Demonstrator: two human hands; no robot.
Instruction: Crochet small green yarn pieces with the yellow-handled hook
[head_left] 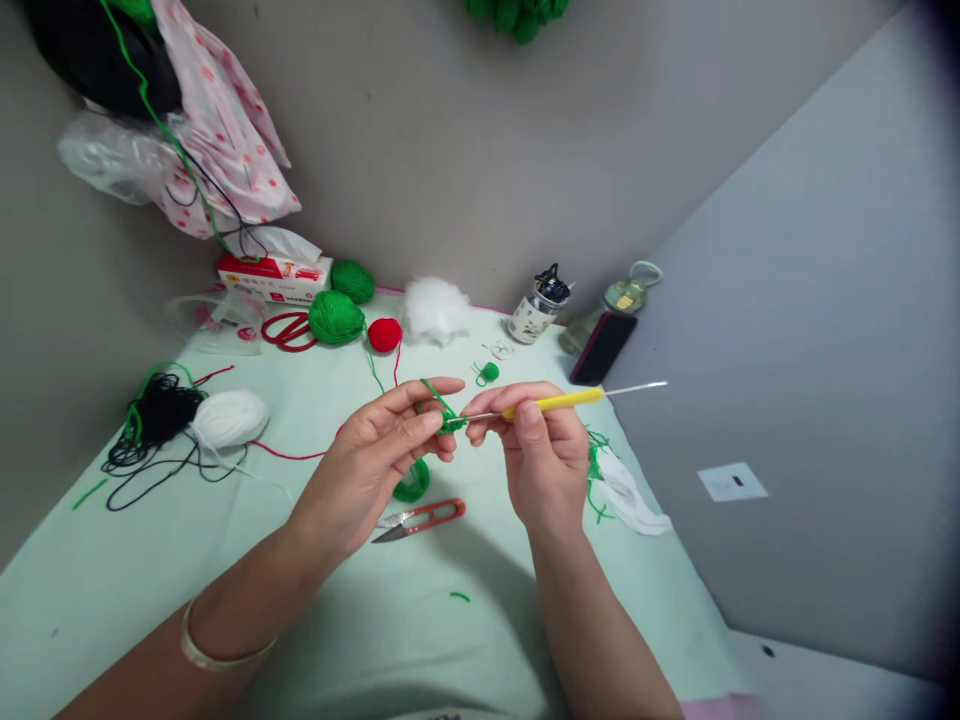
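My left hand (382, 445) pinches a small piece of green crochet work (451, 424), with a strand of green yarn running up over the forefinger. In my right hand (544, 455) is a crochet hook (559, 402) with a yellow handle and metal at both ends. Its left tip meets the green piece between the two hands; whether it passes through a loop is too small to tell. Below my left hand lies a green yarn ring (412, 482), partly hidden by the fingers. Thread snips (424, 517) with orange-red handles rest just in front of it.
Green yarn balls (337, 317), a red ball (385, 336) and white stuffing (435, 310) line the back. White yarn (229, 417) and tangled black yarn (161, 410) lie left. A pen jar (534, 312), phone (603, 348) and bottle (628, 292) stand back right, near the wall.
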